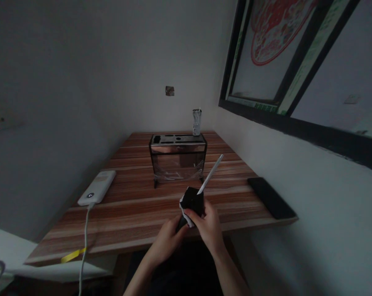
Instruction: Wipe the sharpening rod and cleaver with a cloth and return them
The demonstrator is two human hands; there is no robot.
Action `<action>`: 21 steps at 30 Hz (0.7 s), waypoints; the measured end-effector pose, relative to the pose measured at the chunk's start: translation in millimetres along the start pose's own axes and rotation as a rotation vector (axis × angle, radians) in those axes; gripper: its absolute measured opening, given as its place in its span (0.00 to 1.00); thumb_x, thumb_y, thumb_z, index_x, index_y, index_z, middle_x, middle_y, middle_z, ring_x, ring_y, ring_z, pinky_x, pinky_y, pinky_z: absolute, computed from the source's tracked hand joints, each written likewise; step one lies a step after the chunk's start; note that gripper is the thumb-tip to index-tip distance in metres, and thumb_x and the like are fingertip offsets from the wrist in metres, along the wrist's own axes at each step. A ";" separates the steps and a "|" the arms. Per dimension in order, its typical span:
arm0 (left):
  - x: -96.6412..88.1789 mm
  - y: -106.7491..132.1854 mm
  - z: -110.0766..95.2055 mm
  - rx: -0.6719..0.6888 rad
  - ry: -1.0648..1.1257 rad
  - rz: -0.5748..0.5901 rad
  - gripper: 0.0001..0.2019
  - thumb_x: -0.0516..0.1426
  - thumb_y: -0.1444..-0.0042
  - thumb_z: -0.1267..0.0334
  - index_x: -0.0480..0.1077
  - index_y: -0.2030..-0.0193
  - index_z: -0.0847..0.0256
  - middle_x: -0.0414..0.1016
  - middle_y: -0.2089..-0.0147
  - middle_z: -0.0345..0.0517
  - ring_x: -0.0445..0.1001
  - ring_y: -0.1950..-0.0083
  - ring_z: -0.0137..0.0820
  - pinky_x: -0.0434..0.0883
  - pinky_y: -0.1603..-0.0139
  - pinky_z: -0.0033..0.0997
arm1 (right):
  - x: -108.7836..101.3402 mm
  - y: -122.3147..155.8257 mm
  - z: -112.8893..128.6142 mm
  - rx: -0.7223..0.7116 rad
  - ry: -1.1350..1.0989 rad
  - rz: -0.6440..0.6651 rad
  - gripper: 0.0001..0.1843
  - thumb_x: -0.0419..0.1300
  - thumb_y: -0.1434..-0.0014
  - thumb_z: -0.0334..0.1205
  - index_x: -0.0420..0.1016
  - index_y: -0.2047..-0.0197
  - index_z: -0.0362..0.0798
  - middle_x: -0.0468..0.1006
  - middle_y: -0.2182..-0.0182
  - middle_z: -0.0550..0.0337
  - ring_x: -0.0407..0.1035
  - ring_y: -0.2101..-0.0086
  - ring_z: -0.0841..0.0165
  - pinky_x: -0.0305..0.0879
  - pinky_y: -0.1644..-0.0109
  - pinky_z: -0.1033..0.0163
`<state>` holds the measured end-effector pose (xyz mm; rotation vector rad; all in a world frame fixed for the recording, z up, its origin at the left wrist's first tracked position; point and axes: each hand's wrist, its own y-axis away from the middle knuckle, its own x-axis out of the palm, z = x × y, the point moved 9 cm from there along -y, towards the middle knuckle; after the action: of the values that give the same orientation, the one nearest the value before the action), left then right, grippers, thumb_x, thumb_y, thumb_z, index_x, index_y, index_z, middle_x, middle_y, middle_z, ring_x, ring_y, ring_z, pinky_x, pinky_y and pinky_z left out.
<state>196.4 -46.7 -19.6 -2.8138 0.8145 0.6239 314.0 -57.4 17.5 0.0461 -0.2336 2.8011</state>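
Above the near edge of a wooden table (pixel 136 213), both my hands meet around a long thin object. A pale, blade-like strip (pixel 211 173) sticks up and to the right out of a black pad (pixel 193 199) with a white cloth edge (pixel 186 216). My right hand (pixel 210 228) is closed on the black pad and cloth. My left hand (pixel 167 240) is closed just below it on a dark end that looks like a handle; most of that end is hidden.
A metal and clear slotted rack (pixel 177 158) stands mid-table. A white power bank (pixel 97 187) with a cable (pixel 84 242) lies left. A black phone (pixel 270 197) lies right by the wall. A small silvery carton (pixel 197 122) stands at the back. A framed picture (pixel 281 53) hangs right.
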 end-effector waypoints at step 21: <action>1.5 0.9 0.6 0.014 -0.059 0.012 0.12 0.49 0.44 0.63 0.70 0.60 0.66 0.77 0.62 0.47 0.72 0.62 0.35 0.67 0.59 0.27 | 2.2 5.4 4.0 0.007 -0.006 0.037 0.16 0.67 0.54 0.44 0.77 0.63 0.44 0.81 0.67 0.53 0.75 0.66 0.60 0.71 0.62 0.61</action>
<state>196.9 -47.9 -20.8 -2.7652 0.8229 0.6968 310.1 -62.4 20.7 0.0519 -0.2289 2.8386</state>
